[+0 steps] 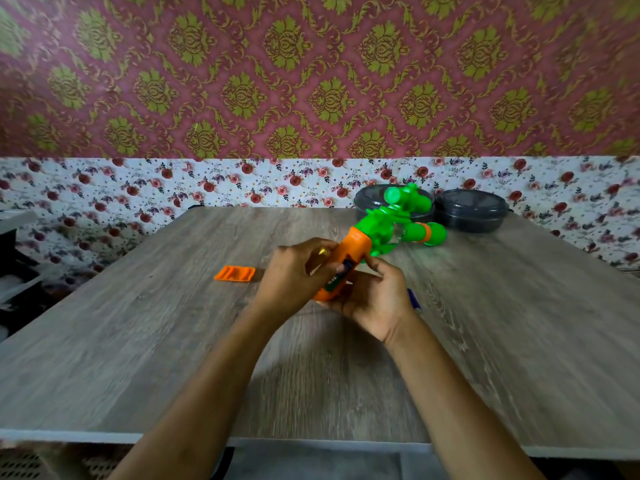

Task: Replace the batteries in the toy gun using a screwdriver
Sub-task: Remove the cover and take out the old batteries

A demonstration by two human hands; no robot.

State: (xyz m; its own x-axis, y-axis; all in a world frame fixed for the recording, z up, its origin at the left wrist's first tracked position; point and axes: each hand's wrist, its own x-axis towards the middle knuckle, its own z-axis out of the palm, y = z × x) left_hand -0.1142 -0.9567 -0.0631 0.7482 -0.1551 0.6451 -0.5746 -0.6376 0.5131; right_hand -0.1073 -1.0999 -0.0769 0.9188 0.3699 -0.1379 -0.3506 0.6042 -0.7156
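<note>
On the head camera, your left hand point(291, 271) wraps round the toy gun point(346, 258) at its orange grip, and your right hand point(374, 299) clasps it from below. A battery point(341, 275) shows between your fingers in the open compartment, and the cover point(234, 273) lies left of them. You look to be mid-swap. Next, seat the cells squarely.

Green-and-orange toy gun point(381, 225), battery compartment point(346, 265) open; orange cover point(234, 273) nearby.

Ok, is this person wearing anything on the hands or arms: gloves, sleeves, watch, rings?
Nothing that shows. The left hand and right hand are bare, no gloves. Both forearms are uncovered down to the picture's edge, with no sleeve, watch or bracelet. No ring shows, though the picture is slightly blurred.
</note>
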